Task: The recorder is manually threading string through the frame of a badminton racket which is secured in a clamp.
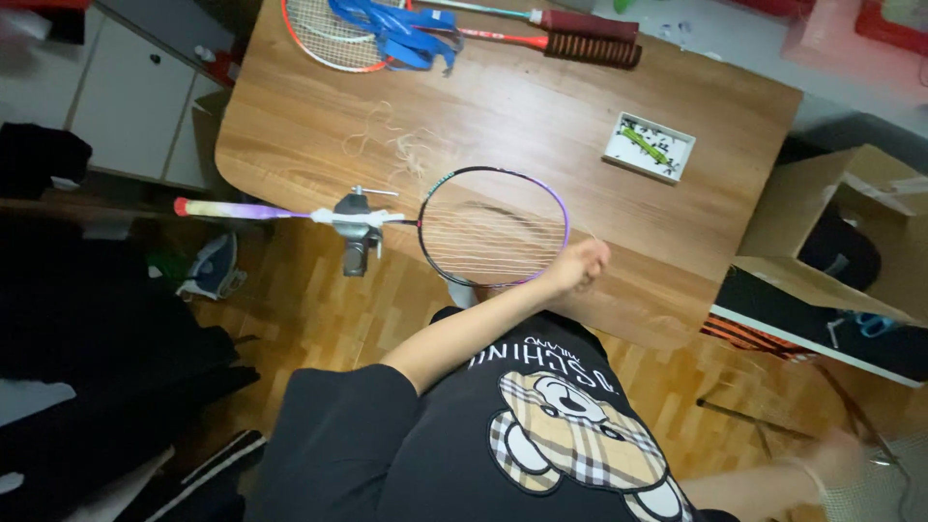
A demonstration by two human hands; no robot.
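- Bare tabletop lies open between the clamped racket and the far rackets.
- Small tray stands right of that gap.
- Cardboard box crowds the table's right edge.

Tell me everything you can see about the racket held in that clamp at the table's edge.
The racket lies flat, its oval head over the wooden table, its shaft gripped by a grey metal clamp. The frame looks dark with purple along the far side; only some pale cross strings are in. Its handle, wrapped in pale yellow and purple with a red cap, juts out past the edge. The left hand meets the rim.
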